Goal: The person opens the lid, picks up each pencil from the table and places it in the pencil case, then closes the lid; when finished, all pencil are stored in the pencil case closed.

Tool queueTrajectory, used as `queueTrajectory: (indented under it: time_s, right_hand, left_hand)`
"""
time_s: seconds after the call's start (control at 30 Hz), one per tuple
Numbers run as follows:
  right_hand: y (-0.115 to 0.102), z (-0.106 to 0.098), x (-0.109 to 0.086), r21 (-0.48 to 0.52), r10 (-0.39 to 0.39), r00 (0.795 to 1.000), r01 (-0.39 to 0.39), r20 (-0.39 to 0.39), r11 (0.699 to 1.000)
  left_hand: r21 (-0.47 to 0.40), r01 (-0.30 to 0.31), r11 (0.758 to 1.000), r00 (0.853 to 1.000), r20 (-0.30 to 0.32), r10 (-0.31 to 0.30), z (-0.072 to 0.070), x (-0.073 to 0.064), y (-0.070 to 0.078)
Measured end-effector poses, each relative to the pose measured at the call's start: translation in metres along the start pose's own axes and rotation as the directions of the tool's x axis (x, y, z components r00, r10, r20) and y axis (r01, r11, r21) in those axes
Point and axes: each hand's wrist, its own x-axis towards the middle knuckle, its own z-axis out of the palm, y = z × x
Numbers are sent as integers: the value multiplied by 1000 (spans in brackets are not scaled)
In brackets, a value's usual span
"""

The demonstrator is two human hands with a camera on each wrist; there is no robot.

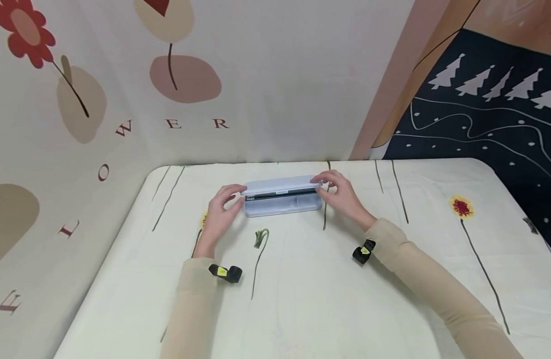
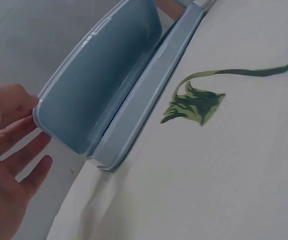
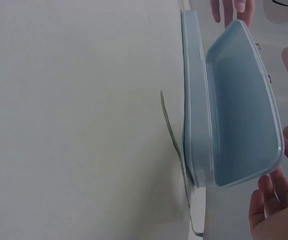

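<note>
A pale blue pencil case (image 1: 282, 205) lies on the table with its hinged lid (image 1: 280, 185) raised partway. Inside, along the back beneath the lid, is a long dark item (image 1: 298, 192) with a small white label; its kind is unclear. My left hand (image 1: 221, 212) pinches the lid's left corner, its lower fingers spread loosely in the left wrist view. At the opposite end, my right hand (image 1: 343, 197) holds the lid's right corner between thumb and fingers. Both wrist views show the lid's smooth inner side (image 2: 104, 75) standing up from the base (image 3: 196, 100).
The white tablecloth (image 1: 320, 299) bears printed flowers and stems, including a green drooping one (image 1: 260, 239) in front of the case. A pale curtain (image 1: 280, 99) with printed letters hangs behind, and a dark cloth with white trees (image 1: 482, 109) is at the right.
</note>
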Motion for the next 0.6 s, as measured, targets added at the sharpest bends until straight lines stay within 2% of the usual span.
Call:
queueTrajectory:
  time_s: [0.1, 0.27, 0.6]
  right_hand:
    - [2, 1, -3, -1, 9, 1000, -9, 4, 1000]
    - [5, 4, -6, 0, 60, 998, -60, 26, 998]
    - [8, 12, -10, -15, 182, 981, -182, 72, 983]
  left_hand:
    - [-13, 21, 1000, 1000, -18, -21, 3, -2, -11]
    - [-34, 47, 998, 997, -58, -49, 12, -3, -40]
    - [29, 115, 993, 989, -94, -112, 26, -6, -53]
